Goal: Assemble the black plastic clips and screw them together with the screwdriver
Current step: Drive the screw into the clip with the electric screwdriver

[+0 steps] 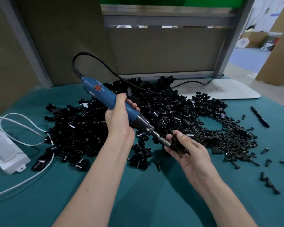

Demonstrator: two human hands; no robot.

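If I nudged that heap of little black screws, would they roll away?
Probably they would scatter: the screws lie loose, with strays lying apart. Round shanks likely roll, though the teal cloth may slow them.

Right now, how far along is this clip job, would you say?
Done: hard to say; I cannot tell finished clips from loose ones in the heap of clips. In hand: the left hand grips the blue screwdriver, its tip against one clip held in the right hand. Left: plenty, judging by the heap and the large pile of screws beside it.
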